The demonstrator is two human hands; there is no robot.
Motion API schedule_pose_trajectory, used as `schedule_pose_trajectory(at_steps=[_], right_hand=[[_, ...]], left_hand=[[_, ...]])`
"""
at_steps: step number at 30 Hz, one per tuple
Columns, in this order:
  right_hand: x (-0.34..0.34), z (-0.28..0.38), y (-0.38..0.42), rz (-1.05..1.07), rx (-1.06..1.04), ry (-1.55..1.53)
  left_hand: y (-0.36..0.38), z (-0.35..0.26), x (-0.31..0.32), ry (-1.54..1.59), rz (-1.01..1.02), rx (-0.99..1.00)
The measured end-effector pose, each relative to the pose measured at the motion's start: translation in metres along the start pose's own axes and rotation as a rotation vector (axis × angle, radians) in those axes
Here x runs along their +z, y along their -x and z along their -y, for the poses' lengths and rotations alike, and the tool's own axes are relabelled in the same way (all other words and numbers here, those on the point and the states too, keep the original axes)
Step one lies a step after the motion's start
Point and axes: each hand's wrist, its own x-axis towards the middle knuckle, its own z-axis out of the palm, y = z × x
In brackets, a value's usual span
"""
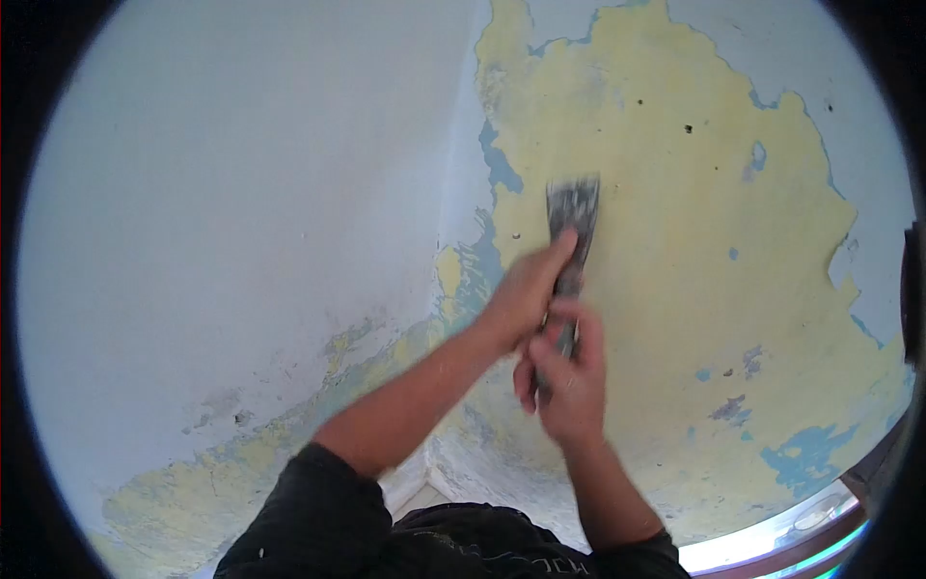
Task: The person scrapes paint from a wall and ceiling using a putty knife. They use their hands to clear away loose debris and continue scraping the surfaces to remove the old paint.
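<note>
A scraper (575,207) with a wide, worn metal blade points up the wall, its blade edge over the yellow paint (666,222). My left hand (531,294) is wrapped round the upper handle, the thumb lying along the base of the blade. Just below it, my right hand (571,372) grips the lower handle with bent fingers. Both hands and the blade are slightly blurred. Whether the blade touches the wall cannot be made out.
White wall (241,174) lies on the left, meeting the yellow wall at a corner. Blue patches (810,458) and ragged white paint edge the yellow area. A bright window (772,531) is at the lower right. A dark object (911,294) stands at the right edge.
</note>
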Motion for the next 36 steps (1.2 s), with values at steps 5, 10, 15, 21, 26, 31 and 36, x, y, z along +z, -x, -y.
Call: schedule_pose_trajectory(at_steps=[5, 10, 15, 21, 26, 31, 36], right_hand=[[-0.015, -0.07, 0.052, 0.038, 0.005, 0.198], [-0.006, -0.089, 0.073, 0.144, -0.312, 0.53], [0.008, -0.098, 0.02, 0.062, -0.336, 0.593], [0.054, -0.074, -0.029, 0.082, -0.216, 0.389], [0.027, -0.093, 0.028, 0.123, -0.38, 0.546], [0.054, -0.064, -0.061, 0.042, -0.297, 0.538], [0.04, -0.068, 0.01, 0.171, -0.294, 0.57]], left_hand=[[0.051, 0.086, -0.018, -0.223, -0.038, 0.262], [0.079, 0.12, -0.04, -0.214, -0.012, 0.193], [0.043, 0.076, -0.042, 0.13, -0.225, -0.22], [0.008, 0.049, -0.09, 0.255, -0.183, -0.128], [0.049, 0.078, -0.06, 0.013, -0.149, -0.035], [-0.012, 0.022, -0.08, 0.27, -0.288, -0.103], [0.02, 0.079, -0.084, 0.172, -0.137, 0.09]])
